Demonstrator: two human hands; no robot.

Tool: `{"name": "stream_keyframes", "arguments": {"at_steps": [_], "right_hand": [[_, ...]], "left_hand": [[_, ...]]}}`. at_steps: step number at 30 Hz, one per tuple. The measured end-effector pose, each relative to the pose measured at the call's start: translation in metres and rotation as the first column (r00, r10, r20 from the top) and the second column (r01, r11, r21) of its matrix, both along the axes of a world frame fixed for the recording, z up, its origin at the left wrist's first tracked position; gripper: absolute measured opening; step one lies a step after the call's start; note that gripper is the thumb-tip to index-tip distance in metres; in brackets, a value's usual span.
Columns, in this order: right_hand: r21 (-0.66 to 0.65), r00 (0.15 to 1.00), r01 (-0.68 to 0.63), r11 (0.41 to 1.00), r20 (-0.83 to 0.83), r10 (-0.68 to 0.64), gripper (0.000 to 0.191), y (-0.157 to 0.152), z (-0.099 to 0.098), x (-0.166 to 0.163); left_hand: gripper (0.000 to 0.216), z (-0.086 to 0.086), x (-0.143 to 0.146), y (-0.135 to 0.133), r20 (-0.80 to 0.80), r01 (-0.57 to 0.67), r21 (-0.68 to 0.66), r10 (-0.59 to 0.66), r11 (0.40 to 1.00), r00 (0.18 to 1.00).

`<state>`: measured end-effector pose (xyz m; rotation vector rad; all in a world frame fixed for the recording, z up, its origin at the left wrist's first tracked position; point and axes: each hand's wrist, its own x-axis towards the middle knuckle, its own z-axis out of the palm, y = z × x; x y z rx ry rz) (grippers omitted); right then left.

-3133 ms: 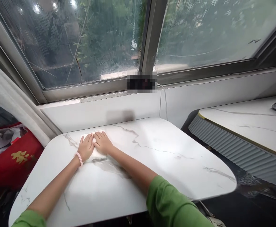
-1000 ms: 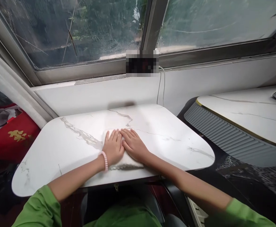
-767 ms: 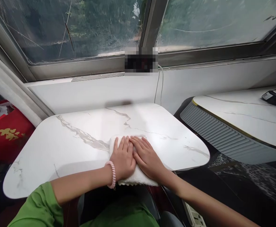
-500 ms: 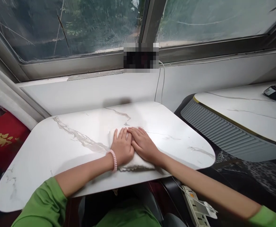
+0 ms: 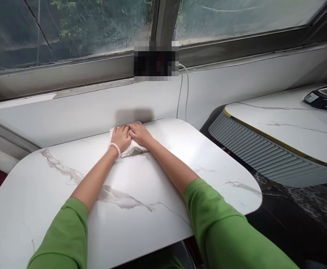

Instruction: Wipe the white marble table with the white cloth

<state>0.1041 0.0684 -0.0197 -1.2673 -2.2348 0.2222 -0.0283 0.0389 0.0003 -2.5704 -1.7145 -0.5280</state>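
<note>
A white cloth lies folded on the white marble-patterned table, close to its far edge by the wall. My left hand, with a pink coiled band at the wrist, rests flat on the cloth's left part. Beside it, touching it, my right hand presses flat on the cloth from the right. The fingers of both hands are stretched out and pointing away from me. Much of the cloth is hidden under the palms; its frayed near edge shows below them.
Behind the table runs a white wall under a window. A white cable hangs down it near a pixelated dark patch. On the right stands a second marbled table with ribbed grey sides and a black device on top.
Both hands have pushed the cloth forward from the table's middle to its far edge. My arms are now stretched farther out, and the view has shifted.
</note>
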Motion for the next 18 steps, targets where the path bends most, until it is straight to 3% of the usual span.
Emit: {"name": "stream_keyframes", "arguments": {"at_steps": [5, 10, 14, 18], "right_hand": [[-0.004, 1.000, 0.010, 1.000, 0.000, -0.010, 0.039, 0.010, 0.001, 0.000], [-0.006, 1.000, -0.014, 1.000, -0.016, 0.014, 0.044, -0.008, 0.001, 0.006], [-0.006, 0.996, -0.088, 0.996, 0.009, 0.088, 0.045, -0.042, 0.002, 0.026], [0.002, 0.990, -0.140, 0.990, 0.010, 0.140, 0.045, -0.102, 0.001, 0.063]], "left_hand": [[0.037, -0.001, 0.001, 0.011, -0.026, -0.022, 0.013, 0.022, 1.000, 0.999], [0.042, -0.001, 0.006, -0.006, -0.088, -0.063, -0.029, 0.061, 0.998, 0.994], [0.046, -0.004, 0.024, -0.045, -0.105, -0.111, -0.032, 0.107, 0.993, 0.989], [0.049, -0.005, 0.055, -0.109, -0.101, -0.091, -0.043, 0.086, 0.995, 0.991]]}}
